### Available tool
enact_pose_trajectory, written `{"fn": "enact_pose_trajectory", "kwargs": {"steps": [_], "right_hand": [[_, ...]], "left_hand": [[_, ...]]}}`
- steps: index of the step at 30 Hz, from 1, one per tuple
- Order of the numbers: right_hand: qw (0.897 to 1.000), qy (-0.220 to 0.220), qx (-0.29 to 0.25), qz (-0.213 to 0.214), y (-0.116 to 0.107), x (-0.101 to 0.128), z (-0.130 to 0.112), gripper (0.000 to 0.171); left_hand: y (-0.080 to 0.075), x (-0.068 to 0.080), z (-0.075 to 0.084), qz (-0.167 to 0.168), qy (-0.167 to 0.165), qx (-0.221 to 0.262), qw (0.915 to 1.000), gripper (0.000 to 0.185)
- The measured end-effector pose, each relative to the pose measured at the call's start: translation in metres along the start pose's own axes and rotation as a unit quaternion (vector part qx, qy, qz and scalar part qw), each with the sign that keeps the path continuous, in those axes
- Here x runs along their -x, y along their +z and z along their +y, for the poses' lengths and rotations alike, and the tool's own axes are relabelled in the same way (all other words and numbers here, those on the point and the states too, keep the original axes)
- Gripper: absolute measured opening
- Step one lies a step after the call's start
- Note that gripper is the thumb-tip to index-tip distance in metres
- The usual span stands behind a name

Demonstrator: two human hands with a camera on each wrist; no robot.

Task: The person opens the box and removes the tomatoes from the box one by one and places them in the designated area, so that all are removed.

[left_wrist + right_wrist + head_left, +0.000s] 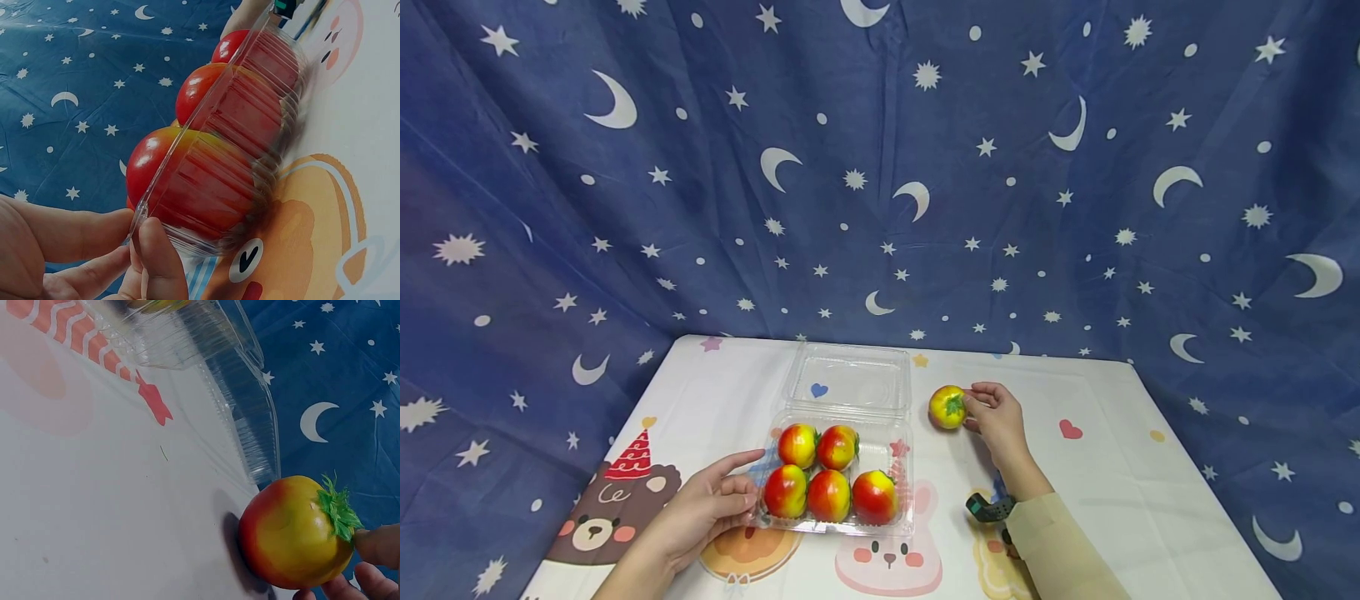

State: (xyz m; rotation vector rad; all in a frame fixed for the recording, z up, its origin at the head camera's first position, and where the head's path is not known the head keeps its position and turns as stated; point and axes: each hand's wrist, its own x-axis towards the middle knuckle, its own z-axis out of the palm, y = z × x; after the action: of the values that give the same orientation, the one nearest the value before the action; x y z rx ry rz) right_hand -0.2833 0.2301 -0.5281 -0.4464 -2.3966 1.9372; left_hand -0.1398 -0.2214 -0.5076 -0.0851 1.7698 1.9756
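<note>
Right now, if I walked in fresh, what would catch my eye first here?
Likely the clear plastic box near the table's middle, lid open, holding five red-and-yellow tomatoes; the left hand grips its left edge. To the right of the box, the right hand touches a sixth tomato with its fingers. Behind hangs a blue cloth of moons and stars.

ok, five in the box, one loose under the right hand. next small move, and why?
Probably close the right hand on the loose tomato and lift it toward the clear box. Its fingers touch the fruit at the green stem while it rests on the table; whether they grip it is unclear. The box lid is open, five tomatoes leave the back right corner free, and the left hand steadies its left edge.
</note>
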Motion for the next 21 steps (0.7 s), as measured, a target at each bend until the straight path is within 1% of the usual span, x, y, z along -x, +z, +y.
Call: {"fn": "enact_pose_trajectory", "kwargs": {"steps": [9,15,21], "right_hand": [[1.000,-0.002,0.007,-0.003,0.0002,-0.0021,0.0012,0.040],[1.000,-0.001,0.009,-0.009,-0.0020,-0.0018,0.0020,0.040],[1.000,0.000,0.013,-0.018,-0.0038,-0.0018,0.0021,0.043]], "left_hand": [[-0.0001,-0.0007,-0.0006,0.002,-0.001,-0.001,1.0000,0.083],[-0.0005,-0.0003,-0.0010,-0.005,0.003,0.001,1.0000,0.084],[-0.0008,-0.0001,-0.0010,-0.009,0.007,0.001,0.9999,0.084]]}}
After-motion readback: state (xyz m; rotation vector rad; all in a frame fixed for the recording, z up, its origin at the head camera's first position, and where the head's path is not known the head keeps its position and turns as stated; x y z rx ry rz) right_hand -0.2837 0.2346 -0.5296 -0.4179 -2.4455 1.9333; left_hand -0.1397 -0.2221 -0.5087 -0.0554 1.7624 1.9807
